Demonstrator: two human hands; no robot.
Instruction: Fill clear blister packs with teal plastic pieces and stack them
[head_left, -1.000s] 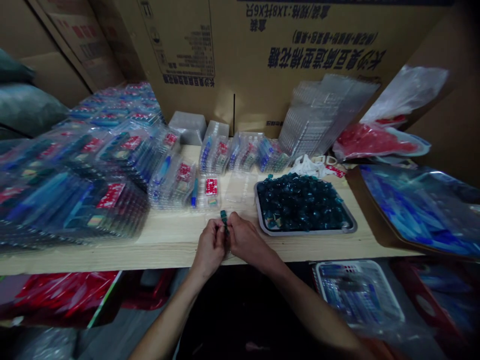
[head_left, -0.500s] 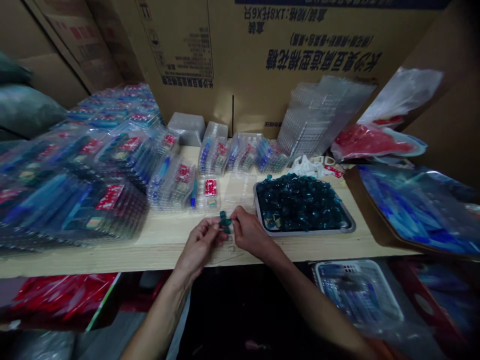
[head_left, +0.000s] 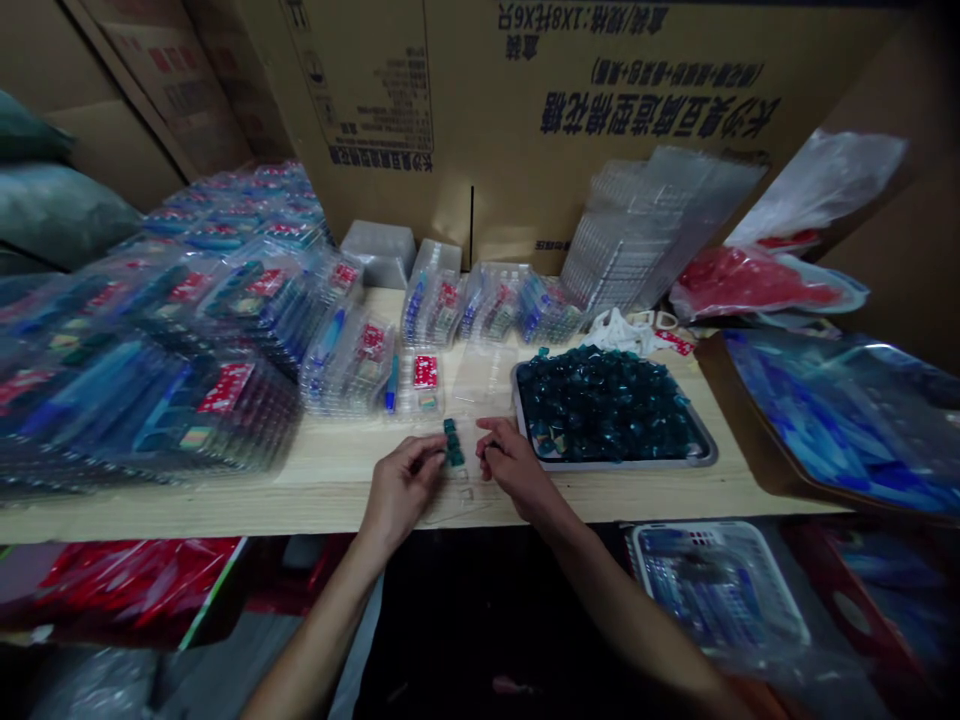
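A clear plastic tray lies near the table's front edge, with a short row of dark teal wrapped pieces in its upper part. My left hand is closed at the row's left side, thumb and fingers pressed together by the pieces; what they pinch is hidden. To the right, apart from the row, my right hand has its index finger stretched out and its other fingers curled. Something dark shows between those fingers, too small to name. Right of this hand sits a shallow tray heaped with teal pieces.
Stacks of filled clear packs crowd the left side. One pack with a red card lies ahead. Empty clear trays lean against a big carton. A box of blue packaging stands right; a white basket sits below.
My hands have moved apart: the right drew away to the right of the teal row, and the left pulled back slightly. The teal pieces now lie in a straighter row. The view shifted slightly.
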